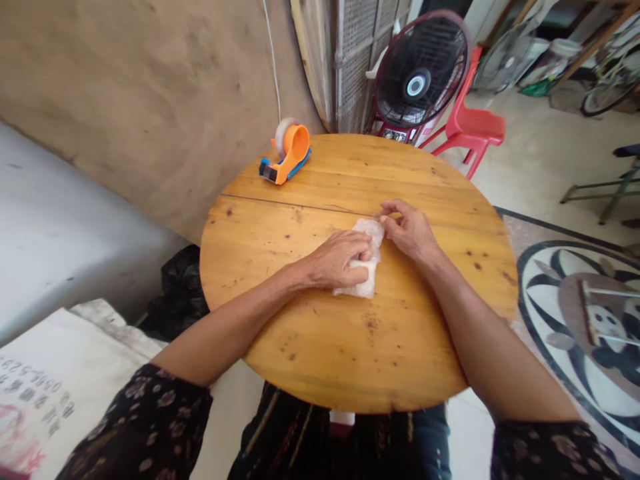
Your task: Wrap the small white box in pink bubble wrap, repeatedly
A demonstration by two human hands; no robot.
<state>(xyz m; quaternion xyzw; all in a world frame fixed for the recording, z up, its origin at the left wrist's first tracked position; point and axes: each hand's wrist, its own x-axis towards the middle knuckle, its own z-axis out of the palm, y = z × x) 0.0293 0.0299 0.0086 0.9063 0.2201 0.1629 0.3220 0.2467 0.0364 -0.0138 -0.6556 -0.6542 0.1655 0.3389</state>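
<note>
A small package in whitish, see-through wrap, which looks like bubble wrap point(367, 287), lies on the round wooden table point(300, 333). My left hand point(340, 260) lies over its left side, with the fingers curled across the top and the thumb pressed on the nearer part. At the package's far right corner is my right hand point(407, 230), its thumb and index fingertip close together in a pinch. What sits between those fingertips is too small to make out. Part of the package is hidden under my left hand.
An orange and blue tape dispenser point(293, 153) with a roll of clear tape stands near the table's far left edge. Beyond the table are a standing fan point(423, 70) and a red plastic chair point(475, 123). A board wall point(150, 87) borders the left side, near a black bag point(183, 287).
</note>
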